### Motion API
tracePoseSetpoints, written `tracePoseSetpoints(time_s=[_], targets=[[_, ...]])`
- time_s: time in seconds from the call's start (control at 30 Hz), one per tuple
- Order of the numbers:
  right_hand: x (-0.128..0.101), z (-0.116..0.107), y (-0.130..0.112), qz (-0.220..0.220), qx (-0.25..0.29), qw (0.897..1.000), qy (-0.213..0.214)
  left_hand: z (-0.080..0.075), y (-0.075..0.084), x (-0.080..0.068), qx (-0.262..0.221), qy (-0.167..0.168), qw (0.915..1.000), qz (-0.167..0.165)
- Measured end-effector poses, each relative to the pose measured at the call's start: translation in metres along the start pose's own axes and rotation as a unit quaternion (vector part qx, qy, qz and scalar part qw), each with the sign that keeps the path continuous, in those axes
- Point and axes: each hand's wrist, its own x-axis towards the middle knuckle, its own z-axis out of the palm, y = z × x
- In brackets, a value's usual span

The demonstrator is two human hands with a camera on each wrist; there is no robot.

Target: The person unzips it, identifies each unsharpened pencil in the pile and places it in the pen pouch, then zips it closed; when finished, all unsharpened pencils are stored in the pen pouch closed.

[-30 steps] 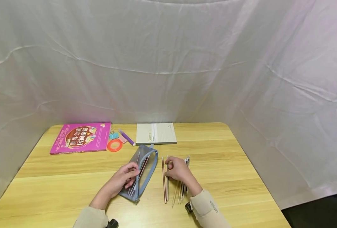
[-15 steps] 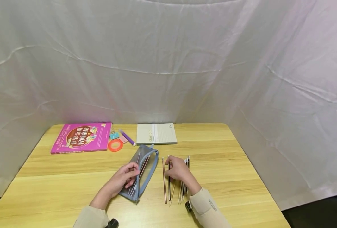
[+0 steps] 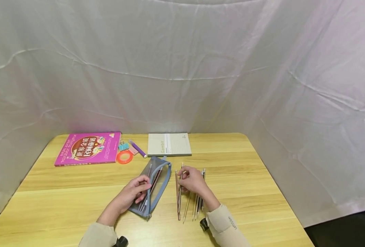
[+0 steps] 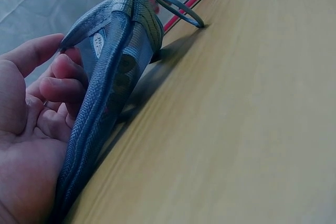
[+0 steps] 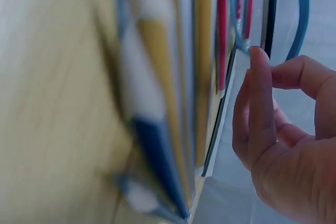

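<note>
Pencil (image 3: pixel 180 185) now lifted by right hand (image 3: pixel 193 181)

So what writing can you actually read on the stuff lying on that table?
"Gambit": printed sideways along the spine edge of the pale notebook.
Large yellow Chinese characters on the pink book: too small to read reliably.
A small word on the cuff of the right sleeve: too blurred to read.
A small white tag inside the mesh pencil pouch: print unreadable.
Nothing readable on the pencils.
</note>
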Motion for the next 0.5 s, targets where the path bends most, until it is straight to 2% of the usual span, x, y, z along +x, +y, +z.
tracePoseSetpoints(time_s=[0.17, 0.5], targets=[[-0.001, 0.010, -0.009, 0.007, 0.084, 0.996, 0.005, 0.000, 0.000, 0.000, -0.002, 0.000, 1.0000, 0.003], [-0.004, 0.032, -0.022, 0.000, 0.151, 0.987, 0.052, 0.000, 0.000, 0.000, -0.002, 0.000, 1.0000, 0.005]])
